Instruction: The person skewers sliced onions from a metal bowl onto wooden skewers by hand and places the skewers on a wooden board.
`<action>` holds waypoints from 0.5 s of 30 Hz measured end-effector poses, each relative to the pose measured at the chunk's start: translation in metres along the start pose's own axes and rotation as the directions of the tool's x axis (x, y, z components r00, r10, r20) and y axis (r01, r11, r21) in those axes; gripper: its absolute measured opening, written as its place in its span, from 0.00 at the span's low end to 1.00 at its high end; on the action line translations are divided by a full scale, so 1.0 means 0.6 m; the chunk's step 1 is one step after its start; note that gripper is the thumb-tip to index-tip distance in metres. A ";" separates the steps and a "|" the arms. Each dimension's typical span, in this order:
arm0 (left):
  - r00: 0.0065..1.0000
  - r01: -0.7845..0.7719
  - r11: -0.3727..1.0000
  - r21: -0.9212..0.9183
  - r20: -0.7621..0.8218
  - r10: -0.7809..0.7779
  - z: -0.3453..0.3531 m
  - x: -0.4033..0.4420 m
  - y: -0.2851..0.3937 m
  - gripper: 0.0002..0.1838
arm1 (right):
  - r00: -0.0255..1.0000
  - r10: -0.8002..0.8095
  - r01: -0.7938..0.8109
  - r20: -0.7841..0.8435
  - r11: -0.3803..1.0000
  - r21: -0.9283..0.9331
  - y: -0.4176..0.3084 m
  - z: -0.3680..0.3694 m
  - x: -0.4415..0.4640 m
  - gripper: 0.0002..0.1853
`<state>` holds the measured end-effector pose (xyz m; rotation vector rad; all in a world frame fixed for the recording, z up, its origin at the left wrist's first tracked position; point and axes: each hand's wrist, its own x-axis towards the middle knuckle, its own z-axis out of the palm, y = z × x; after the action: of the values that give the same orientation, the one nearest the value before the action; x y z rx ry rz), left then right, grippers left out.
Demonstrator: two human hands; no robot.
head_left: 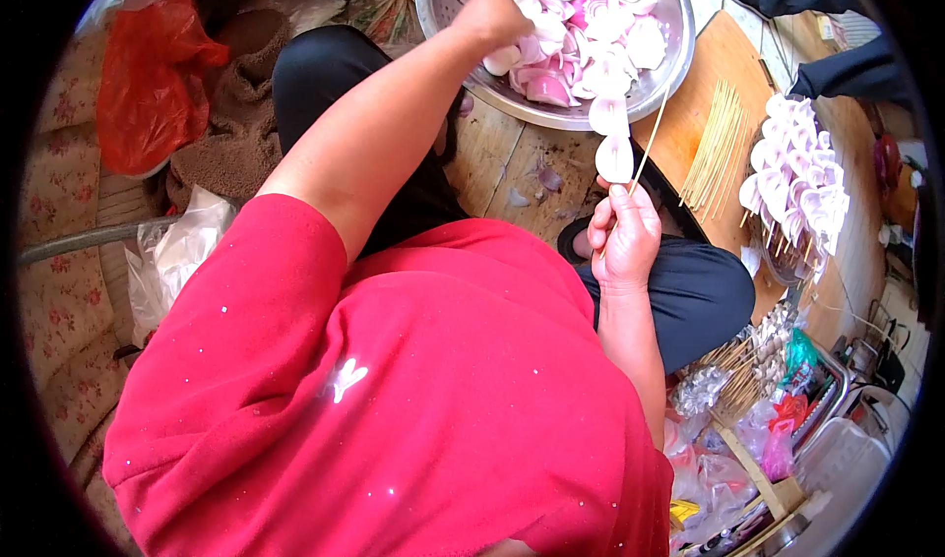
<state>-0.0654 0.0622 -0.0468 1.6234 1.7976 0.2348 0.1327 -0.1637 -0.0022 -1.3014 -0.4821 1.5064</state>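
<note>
My left hand (495,22) is curled over the left part of a perforated metal bowl (456,73), against the pink and white onion pieces (551,50). Its fingertips and anything between them are hidden. Right of the bowl's lower edge, my right hand (628,227) pinches a thin wooden skewer (648,142) that slants up to the right. White petal-like onion pieces (615,158) stand in a row just above its fingertips, reaching up to the bowl's rim.
Bare skewers (717,154) lie on a wooden board (736,50) to the right. Beyond them is a bunch of loaded skewers (797,178). Another person's legs (851,70) show at upper right. Plastic bags (714,478) fill the lower right; a red bag (153,85) is at left.
</note>
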 end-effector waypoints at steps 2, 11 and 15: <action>0.994 -0.108 0.976 0.190 0.021 0.106 0.027 -0.011 0.001 0.18 | 1.000 0.009 -0.009 -0.004 1.000 -0.004 0.000 0.000 0.000 0.09; 0.972 -0.161 0.983 0.091 0.190 0.141 0.028 -0.024 0.001 0.14 | 1.000 0.024 -0.024 0.008 1.000 -0.009 -0.001 0.000 0.002 0.09; 0.964 0.011 0.950 -0.311 0.257 0.073 -0.003 -0.036 0.015 0.12 | 1.000 0.026 -0.026 0.013 1.000 0.002 -0.002 0.002 0.002 0.09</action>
<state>-0.0596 0.0445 -0.0321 1.3877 1.4514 0.2843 0.1320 -0.1619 -0.0014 -1.3014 -0.4742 1.5372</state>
